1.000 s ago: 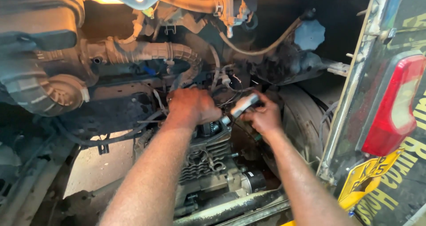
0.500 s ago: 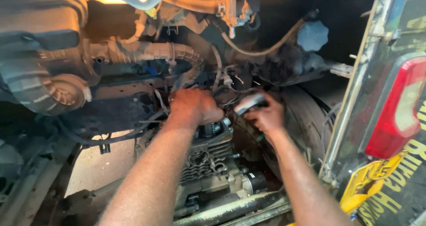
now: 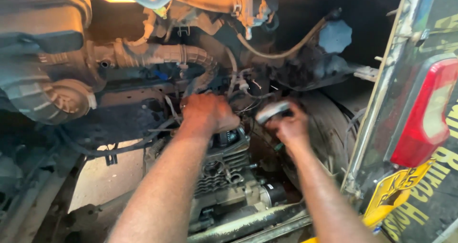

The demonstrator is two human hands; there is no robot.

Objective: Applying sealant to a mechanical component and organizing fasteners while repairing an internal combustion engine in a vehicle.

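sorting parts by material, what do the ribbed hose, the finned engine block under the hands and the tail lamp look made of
Ribbed hose: probably flexible rubber or plastic, matte and dusty, going by its corrugated rings and bend.
Finned engine block: looks like cast metal, dull grey and grimy, with stacked cooling fins.
Tail lamp: seemingly glossy, translucent red plastic, catching light on its edge.

Both hands [image 3: 210, 113] at greasy engine [image 3: 224, 171]

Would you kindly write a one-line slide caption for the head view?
Left hand rests atop a small finned engine while the right hand grips a silver-tipped tool beside it.
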